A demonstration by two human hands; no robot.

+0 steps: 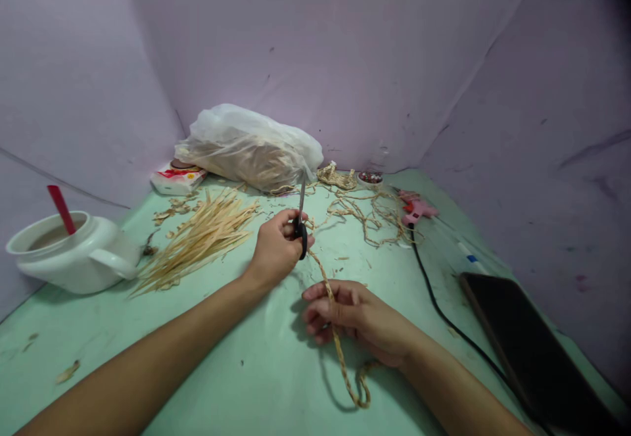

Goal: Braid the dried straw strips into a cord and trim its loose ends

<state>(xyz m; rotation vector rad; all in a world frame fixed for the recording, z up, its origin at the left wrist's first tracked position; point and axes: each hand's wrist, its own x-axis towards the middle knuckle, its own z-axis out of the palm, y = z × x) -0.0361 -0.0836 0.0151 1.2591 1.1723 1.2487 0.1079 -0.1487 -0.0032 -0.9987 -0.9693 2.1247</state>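
My left hand [279,245] is closed around scissors [302,225] with black handles, their blade pointing up and away. A twisted straw-coloured cord [323,271] runs from beside the left fingers down to my right hand [350,314]. The right fingers are loosely curled, with the cord passing across them at the thumb. Below that hand the cord bends in a loop near the table and goes back toward the right wrist. Whether the left fingers also pinch the cord's upper end is hidden.
Pale flat strips [207,232] lie left on the green table [211,370], near a white pot [93,258] with a red handle in it. Behind are a plastic bag [246,146] and a small box [177,179]. Tangled cord [365,212], a pink glue gun [419,210] and a phone [527,344] are right.
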